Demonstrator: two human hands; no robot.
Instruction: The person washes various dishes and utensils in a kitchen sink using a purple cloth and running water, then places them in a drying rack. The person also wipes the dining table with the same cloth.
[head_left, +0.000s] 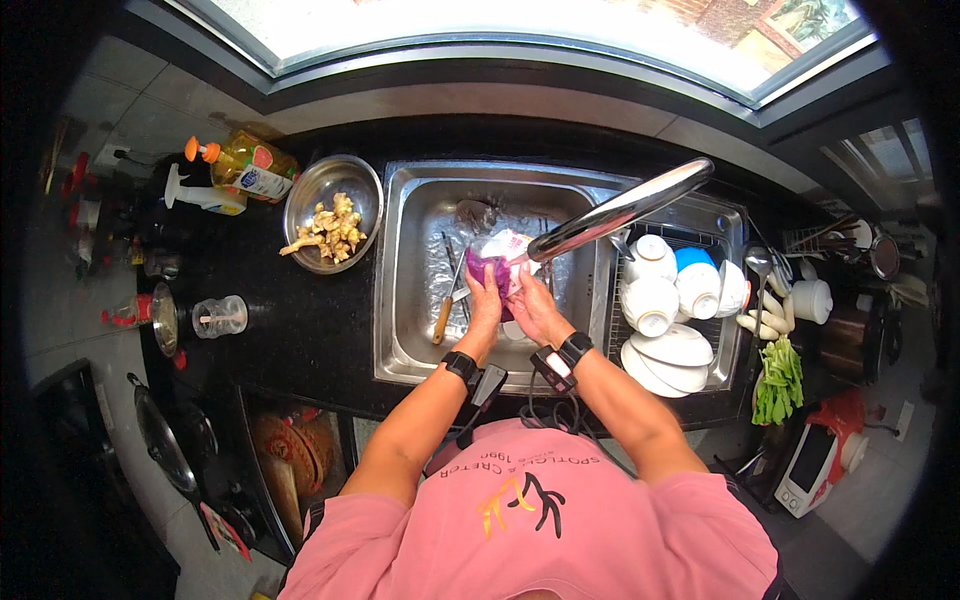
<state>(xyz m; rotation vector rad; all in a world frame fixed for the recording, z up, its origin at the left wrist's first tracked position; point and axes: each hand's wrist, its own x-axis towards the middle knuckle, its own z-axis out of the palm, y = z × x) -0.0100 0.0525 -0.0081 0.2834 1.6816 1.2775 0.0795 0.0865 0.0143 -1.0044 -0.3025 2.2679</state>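
Over the stainless steel sink (390, 300), my left hand (485, 304) and my right hand (534, 304) hold a crumpled purple item (480, 271) between them. Whether it is cloth or something else I cannot tell. Against its far side is a white wrapper or bag (508, 244) with red print. The chrome faucet (622, 211) reaches in from the right, its end just above my fingers. Left of my left hand, a wooden-handled utensil (443, 321) leans in the sink beside dark thin sticks. My hands hide part of the purple item and the sink floor.
Left of the sink stand a steel bowl (292, 225) of ginger root (334, 229), a pump bottle (251, 166), a white spray bottle (206, 196) and a clear jar (220, 316). At right, a rack holds white bowls (649, 306) and plates (664, 367), near leafy greens (778, 382).
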